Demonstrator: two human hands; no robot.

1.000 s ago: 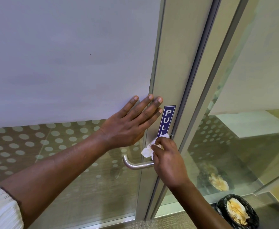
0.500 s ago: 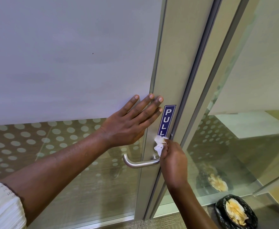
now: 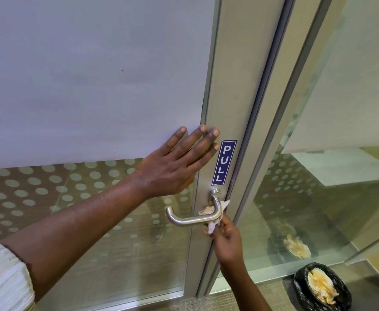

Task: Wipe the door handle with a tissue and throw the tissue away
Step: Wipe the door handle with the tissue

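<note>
A brushed-metal lever door handle (image 3: 189, 218) juts from the grey door frame, below a blue PULL sticker (image 3: 224, 162). My right hand (image 3: 227, 240) sits just below and right of the handle's neck, pinching a crumpled white tissue (image 3: 213, 224). The tissue wraps behind the neck, with bits showing on both sides. My left hand (image 3: 175, 167) lies flat with fingers spread on the glass door (image 3: 94, 86), above and left of the handle.
A bin with a black liner (image 3: 322, 287), holding crumpled yellowish paper, stands on the floor at lower right. A fixed glass panel (image 3: 341, 176) to the right of the door reflects it. The lower door glass carries a dotted frosted pattern.
My right hand has dropped with the tissue from the top of the handle's neck, beside the sticker, to below the neck. My left hand has stayed flat on the door.
</note>
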